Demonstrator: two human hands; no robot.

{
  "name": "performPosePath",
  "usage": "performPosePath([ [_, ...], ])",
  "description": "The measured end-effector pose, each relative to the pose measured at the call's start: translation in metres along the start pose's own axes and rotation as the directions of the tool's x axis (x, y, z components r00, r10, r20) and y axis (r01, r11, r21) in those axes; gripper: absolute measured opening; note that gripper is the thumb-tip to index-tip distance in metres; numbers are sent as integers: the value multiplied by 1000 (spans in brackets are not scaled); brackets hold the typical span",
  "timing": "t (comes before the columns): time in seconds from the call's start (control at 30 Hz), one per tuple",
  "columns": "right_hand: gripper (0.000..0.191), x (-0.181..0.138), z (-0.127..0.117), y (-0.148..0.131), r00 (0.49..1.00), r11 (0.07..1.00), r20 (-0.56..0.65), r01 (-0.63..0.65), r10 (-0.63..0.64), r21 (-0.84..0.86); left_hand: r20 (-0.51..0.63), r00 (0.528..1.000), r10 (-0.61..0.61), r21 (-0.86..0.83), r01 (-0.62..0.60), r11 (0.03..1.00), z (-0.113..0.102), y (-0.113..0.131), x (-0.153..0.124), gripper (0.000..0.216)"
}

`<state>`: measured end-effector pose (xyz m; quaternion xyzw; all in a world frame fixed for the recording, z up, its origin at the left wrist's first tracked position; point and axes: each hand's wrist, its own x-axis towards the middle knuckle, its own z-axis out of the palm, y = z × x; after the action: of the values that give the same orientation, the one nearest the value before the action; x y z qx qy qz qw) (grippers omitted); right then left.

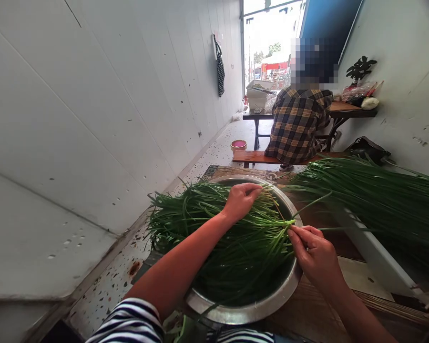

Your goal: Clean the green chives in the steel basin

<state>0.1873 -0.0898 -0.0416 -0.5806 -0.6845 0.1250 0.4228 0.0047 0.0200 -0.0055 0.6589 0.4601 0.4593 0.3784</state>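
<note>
A big metal bowl in front of me is heaped with long green chives, their tips hanging over its left rim. My left hand rests on top of the heap, fingers curled around some stalks near the far rim. My right hand is at the bowl's right rim, fingers pinched on the cut ends of a few chive stalks.
A larger pile of chives lies to the right on a wooden surface. A white panelled wall runs along the left. Ahead, a person in a plaid shirt sits on a bench at a table. A pink bowl stands on the floor.
</note>
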Motion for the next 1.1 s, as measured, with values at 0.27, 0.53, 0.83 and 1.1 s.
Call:
performPosePath([
  [0.27, 30, 0, 0, -1, 1000, 1000, -6, 7, -7, 7, 21, 999, -27, -66, 28, 997, 1, -1, 0, 21],
  [0.53, 28, 0, 0, 1, 1000, 1000, 1, 5, -5, 13, 35, 998, -59, -107, 62, 992, 1, 4, -2, 20],
  [0.83, 30, 1, 0, 1, 1000, 999, -5, 31, -31, -16, 56, 996, -76, -149, 83, 985, 1, 3, -2, 23],
  [1.1, 29, 0, -1, -2, 1000, 1000, 14, 20, -20, -1, 69, 995, -77, -78, 82, 994, 0, 5, -3, 23],
])
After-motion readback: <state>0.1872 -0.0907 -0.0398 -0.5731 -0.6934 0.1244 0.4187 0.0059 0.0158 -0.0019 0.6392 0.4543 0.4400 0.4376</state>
